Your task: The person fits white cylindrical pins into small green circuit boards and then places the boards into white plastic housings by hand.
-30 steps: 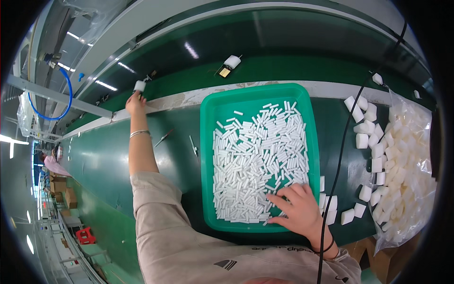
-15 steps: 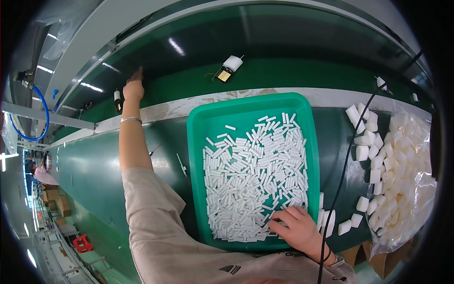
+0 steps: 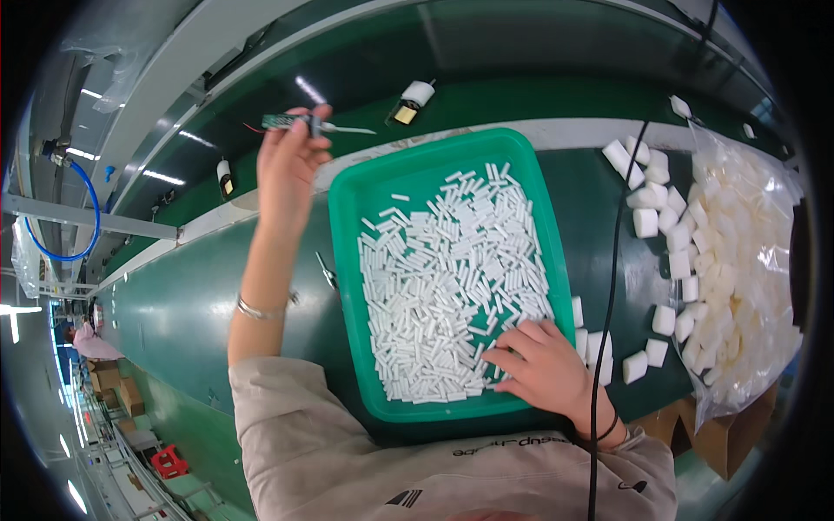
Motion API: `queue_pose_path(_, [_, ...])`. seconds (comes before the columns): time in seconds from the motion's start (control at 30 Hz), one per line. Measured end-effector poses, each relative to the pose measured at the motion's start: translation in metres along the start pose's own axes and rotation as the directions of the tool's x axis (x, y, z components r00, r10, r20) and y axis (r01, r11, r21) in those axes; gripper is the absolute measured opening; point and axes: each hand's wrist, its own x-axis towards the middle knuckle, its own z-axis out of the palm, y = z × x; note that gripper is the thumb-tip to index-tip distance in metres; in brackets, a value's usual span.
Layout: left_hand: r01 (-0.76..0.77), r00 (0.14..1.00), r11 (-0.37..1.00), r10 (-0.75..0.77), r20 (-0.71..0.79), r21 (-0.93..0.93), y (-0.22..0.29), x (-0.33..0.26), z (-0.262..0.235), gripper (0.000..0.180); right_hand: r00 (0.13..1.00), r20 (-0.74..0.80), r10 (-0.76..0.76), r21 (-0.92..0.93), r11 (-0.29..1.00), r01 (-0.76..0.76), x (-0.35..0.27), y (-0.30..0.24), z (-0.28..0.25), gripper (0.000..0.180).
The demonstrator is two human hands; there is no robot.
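— Where is the small circuit board (image 3: 276, 122)?
— Beyond the far left corner of the green tray (image 3: 347, 187), pinched in the left hand (image 3: 289, 165); it looks light, stiff and fragile, best held by its edges, clear of the red wire (image 3: 251, 128)
— And the right hand (image 3: 540, 363)?
— Fingers curled, narrowly parted, at the tray's near right, among light-looking white tubes (image 3: 426, 321); I cannot tell whether it grips any

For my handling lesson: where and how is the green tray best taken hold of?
Probably grip the green tray by its long-side rims, coming from left and right at once. It is longer than wide, with loose white pieces lying mostly toward the near end, so an opposed, level grip seems steadiest. On the right, grip beyond the white blocks beside the rim.
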Motion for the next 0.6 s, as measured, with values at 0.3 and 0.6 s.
queue_pose_path(0.3, [0.384,0.919,0.858,-0.318,0.232,-0.343,-0.035,-0.125,0.103,0.027,0.998,-0.055,-0.012,-0.148,0.989,0.004,0.001,0.002,0.011,0.018])
queue_pose_path(0.6, [0.257,0.929,0.931,-0.163,0.334,-0.26,-0.036,-0.14,0.104,0.038,0.697,-0.577,0.426,0.551,0.833,-0.052,-0.001,0.002,0.0,0.009])
